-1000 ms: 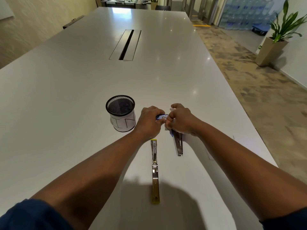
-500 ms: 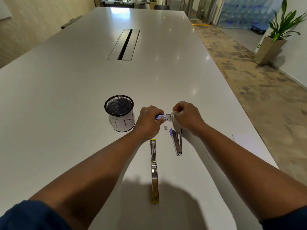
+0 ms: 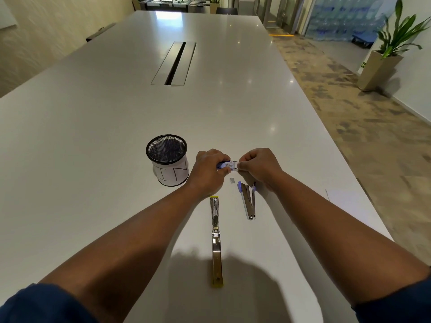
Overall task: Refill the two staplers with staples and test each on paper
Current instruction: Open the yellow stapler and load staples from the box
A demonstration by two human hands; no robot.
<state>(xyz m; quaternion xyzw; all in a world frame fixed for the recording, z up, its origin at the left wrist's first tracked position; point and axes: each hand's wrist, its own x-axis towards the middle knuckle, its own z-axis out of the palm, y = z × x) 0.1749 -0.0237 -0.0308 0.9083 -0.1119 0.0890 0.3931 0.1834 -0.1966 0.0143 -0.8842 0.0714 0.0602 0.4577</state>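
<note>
Hands have pulled apart mid-frame: left hand (image 3: 211,170) grips the staple box (image 3: 227,165), right hand (image 3: 257,165) pinches its tray end, so staples look reachable.

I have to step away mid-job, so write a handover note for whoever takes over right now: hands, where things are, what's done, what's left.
Left hand grips the blue end of a small staple box; right hand pinches its white end, above the table.
A loose strip of staples lies on the table just below the box.
Yellow stapler lies opened out flat, nearest you. Blue stapler lies open in a V, to its right.
Paper sits near the right edge; mesh cup to the left.
Done: both staplers opened. Left: load both, close them, test each on paper. I cannot see whether either channel already holds staples.
</note>
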